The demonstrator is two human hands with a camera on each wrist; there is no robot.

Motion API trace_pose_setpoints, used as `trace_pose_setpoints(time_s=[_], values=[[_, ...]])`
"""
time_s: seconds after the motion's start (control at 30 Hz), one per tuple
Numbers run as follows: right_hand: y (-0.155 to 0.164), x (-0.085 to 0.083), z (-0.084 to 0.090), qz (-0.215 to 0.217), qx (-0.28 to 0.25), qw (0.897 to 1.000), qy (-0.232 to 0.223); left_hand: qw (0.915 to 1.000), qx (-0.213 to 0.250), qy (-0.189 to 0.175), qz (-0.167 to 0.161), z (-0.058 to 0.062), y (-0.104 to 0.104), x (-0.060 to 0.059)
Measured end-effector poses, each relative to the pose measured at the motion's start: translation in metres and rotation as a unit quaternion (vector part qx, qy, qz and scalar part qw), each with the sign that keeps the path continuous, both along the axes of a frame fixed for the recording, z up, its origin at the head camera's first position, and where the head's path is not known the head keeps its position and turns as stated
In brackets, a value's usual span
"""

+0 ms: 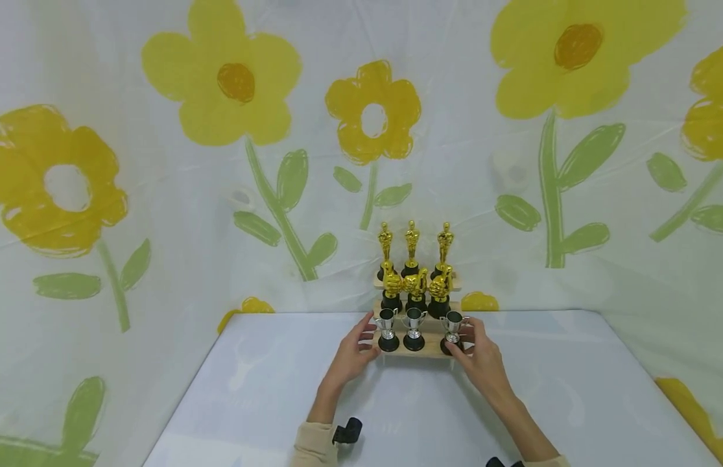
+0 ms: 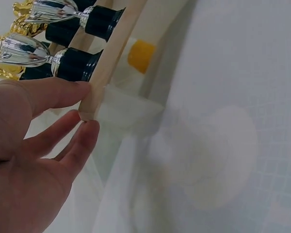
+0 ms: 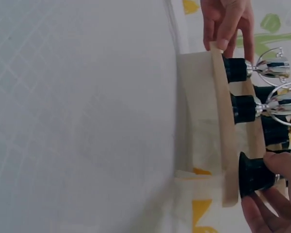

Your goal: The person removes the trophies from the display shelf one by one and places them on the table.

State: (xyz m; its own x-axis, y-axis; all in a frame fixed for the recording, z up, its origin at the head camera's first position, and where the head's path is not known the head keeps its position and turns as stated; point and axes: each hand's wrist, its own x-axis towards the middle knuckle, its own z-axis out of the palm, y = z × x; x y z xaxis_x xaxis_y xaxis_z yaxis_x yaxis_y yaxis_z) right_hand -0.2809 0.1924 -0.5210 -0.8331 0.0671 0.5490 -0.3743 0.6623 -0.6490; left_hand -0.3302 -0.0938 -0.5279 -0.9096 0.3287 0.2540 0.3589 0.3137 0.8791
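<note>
Placing stage: right hand (image 1: 480, 363) pinches rightmost silver cup trophy (image 1: 452, 332) on stepped wooden stand (image 1: 422, 350); left hand (image 1: 352, 353), fingers relaxed, steadies stand's end; release next, likely.

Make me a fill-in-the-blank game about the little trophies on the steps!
1. The wooden stand has ____ steps of trophies.
2. The cups on the front step are ____ in colour.
3. The right hand pinches the black base of the right silver cup, while the left hand touches the stand's ____ end.
4. The back row holds three ____ statuettes.

Missing words: three; silver; left; gold
</note>
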Motion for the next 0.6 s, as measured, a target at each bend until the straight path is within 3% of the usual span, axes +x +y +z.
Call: trace_pose_setpoints(time_s=[0.43, 0.6], values=[[0.004, 0.025, 0.013, 0.038, 0.011, 0.998, -0.051, 0.9995, -0.028, -0.015, -0.006, 0.001, -0.001, -0.004], [0.005, 0.032, 0.014, 0.045, 0.030, 0.997, -0.052, 0.9994, -0.029, -0.014, -0.009, 0.003, -0.002, -0.005]])
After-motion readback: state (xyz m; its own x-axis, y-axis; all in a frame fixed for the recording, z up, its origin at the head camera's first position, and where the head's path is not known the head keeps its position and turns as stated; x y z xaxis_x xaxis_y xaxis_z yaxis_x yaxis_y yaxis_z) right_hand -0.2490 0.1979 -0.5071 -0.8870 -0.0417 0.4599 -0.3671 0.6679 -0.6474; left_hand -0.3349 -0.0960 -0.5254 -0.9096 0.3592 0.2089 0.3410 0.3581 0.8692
